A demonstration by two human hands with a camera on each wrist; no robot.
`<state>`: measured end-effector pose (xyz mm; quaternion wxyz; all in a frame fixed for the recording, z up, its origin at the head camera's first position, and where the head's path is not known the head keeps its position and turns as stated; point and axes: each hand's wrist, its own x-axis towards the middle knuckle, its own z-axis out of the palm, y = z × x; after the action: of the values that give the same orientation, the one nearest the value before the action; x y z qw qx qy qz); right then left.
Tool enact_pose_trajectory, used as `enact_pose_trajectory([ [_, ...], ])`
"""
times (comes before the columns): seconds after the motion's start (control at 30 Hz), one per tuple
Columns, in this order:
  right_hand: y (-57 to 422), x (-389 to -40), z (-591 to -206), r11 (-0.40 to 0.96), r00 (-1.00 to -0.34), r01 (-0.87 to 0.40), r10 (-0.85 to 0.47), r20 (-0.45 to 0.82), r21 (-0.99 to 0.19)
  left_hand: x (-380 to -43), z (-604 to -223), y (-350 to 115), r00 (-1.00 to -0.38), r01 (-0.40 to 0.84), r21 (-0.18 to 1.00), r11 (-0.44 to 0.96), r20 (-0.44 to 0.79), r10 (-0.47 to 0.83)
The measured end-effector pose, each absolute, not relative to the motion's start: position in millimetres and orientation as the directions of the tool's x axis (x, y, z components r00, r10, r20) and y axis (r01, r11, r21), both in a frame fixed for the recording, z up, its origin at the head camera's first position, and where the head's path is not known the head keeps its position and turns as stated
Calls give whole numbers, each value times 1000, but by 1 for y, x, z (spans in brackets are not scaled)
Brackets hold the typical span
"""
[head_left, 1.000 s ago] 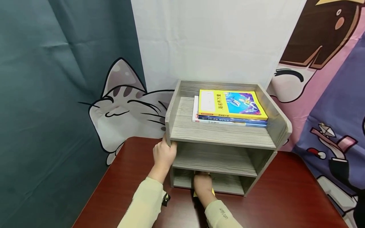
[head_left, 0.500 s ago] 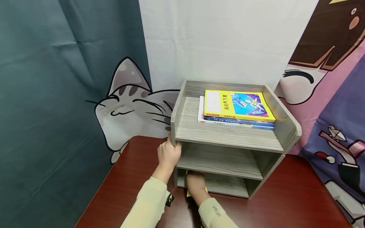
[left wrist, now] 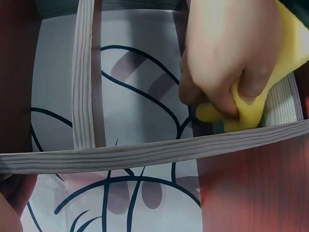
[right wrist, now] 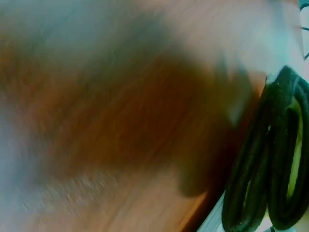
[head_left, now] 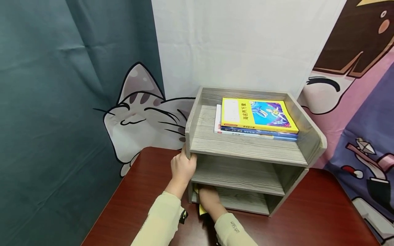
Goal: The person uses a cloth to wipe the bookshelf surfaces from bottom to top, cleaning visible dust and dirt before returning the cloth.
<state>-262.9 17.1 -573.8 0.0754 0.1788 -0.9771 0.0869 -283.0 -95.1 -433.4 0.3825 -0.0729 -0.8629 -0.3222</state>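
Note:
A grey wood-grain desktop shelf [head_left: 243,145] stands on the table. My left hand [head_left: 183,168] grips the front edge of its left side panel, just under the top board. Inside the lowest compartment, near that left panel, my right hand [head_left: 208,198] holds a yellow cloth [left wrist: 251,113]. In the left wrist view the fingers of the right hand [left wrist: 231,53] are curled into the cloth, bunching it against the shelf's inner side. Dark folds of cloth [right wrist: 270,159] show at the right of the right wrist view; the rest there is a blur.
Several stacked books [head_left: 258,118], a yellow one uppermost, lie on the top board between raised sides. The reddish-brown table [head_left: 147,181] extends on both sides of the shelf. Behind hang a white curtain [head_left: 246,44] and printed cloths with cartoon figures.
My right hand has moved left with the cloth, from the middle of the lowest compartment to its left side. The left hand keeps its grip on the panel. The head view has shifted slightly.

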Motion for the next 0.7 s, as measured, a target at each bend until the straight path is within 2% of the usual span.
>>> enact_pose_trajectory([
  [0.1, 17, -258, -574, 906, -902, -399, -358, 242, -145, -282, -433, -96, -700, 372, 502, 781, 704, -119],
  [0.23, 13, -250, -576, 900, -897, -389, -322, 302, -195, -282, -433, -97, -693, 379, 499, 780, 711, -118],
  [0.5, 11, -239, -570, 859, -935, -337, -257, 243, -386, -282, -432, -97, -705, 362, 508, 781, 697, -127],
  [0.6, 15, -233, -567, 850, -922, -376, -303, 242, -369, -281, -431, -96, -711, 357, 508, 784, 692, -125],
  [0.7, 19, -230, -565, 854, -888, -447, -389, 244, -266, -280, -431, -95, -717, 350, 508, 787, 686, -124],
])
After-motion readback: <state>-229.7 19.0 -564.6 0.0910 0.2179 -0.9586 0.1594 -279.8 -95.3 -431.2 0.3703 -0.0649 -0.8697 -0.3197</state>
